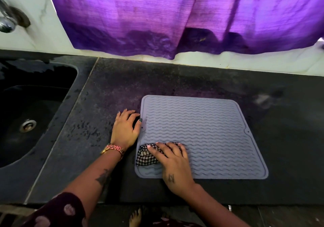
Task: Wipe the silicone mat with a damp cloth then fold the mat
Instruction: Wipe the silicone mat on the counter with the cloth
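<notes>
Your silicone mat point(201, 134) is lying flat on the dark worktop point(108, 90), toward its front edge and right of the sink point(35, 107). Your right hand point(175, 163) is pressing the checked cloth point(146, 155) onto the mat's near-left corner, fingers spread and nearly straight over the bunched fabric, so that grip is lying flat on the cloth rather than clamping it. Your left hand point(125, 128) is resting on the worktop just beside the mat's left edge, fingers relaxed and apart, with the thumb tip touching the mat's rim. A watch point(114, 148) is sitting on your left wrist. A purple curtain point(175, 16) is hanging over the worktop's back edge, and a tap point(8, 20) is showing above the sink.
</notes>
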A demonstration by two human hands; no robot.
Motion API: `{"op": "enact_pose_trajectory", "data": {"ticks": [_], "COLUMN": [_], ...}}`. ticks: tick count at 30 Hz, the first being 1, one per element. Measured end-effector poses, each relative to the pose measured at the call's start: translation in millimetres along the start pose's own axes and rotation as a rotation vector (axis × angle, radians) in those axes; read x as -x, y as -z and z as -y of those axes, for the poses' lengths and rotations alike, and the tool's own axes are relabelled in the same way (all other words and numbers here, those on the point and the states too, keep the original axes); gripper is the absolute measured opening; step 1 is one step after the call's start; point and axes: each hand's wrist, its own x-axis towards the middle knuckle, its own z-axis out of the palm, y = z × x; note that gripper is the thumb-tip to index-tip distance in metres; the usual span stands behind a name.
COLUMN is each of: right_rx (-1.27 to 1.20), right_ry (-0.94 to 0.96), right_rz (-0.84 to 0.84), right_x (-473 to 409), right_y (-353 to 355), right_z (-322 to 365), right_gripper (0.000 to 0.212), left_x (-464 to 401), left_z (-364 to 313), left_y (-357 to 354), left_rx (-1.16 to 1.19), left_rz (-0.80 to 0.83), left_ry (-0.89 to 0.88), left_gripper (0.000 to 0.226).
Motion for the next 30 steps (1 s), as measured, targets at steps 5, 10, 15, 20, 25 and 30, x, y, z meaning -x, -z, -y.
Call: {"op": "enact_pose_trajectory", "data": {"ticks": [5, 10, 15, 20, 25, 30], "right_rx": [-0.007, 0.039, -0.045, 0.028, -0.051, 0.034], "right_ry": [0.023, 0.085, 0.113, 0.059, 0.070, -0.085], "right_rz": [-0.053, -0.018, 0.014, -0.095, -0.105, -0.236], "right_x": [18, 35, 33, 73, 68, 88], "right_y": [0, -9, 7, 3, 12, 21], "right_z": [8, 9, 2, -21, -29, -63], "right_gripper": [0.068, 0.063, 0.069, 0.071, 0.068, 0.068], "left_x": [0, -2, 1, 2, 3, 5], "left_z": [0, 2, 2, 1, -1, -2], "left_y": [-3, -8, -7, -6, -4, -4], "left_rx": [-0.104, -0.186, -0.192, -0.183, -0.192, -0.201], "left_rz": [0.037, 0.088, 0.074, 0.055, 0.042, 0.039], "left_ry": [-0.039, -0.034, -0.021, 0.002, 0.002, 0.017], "left_gripper": [0.058, 0.064, 0.065, 0.066, 0.065, 0.064]}}
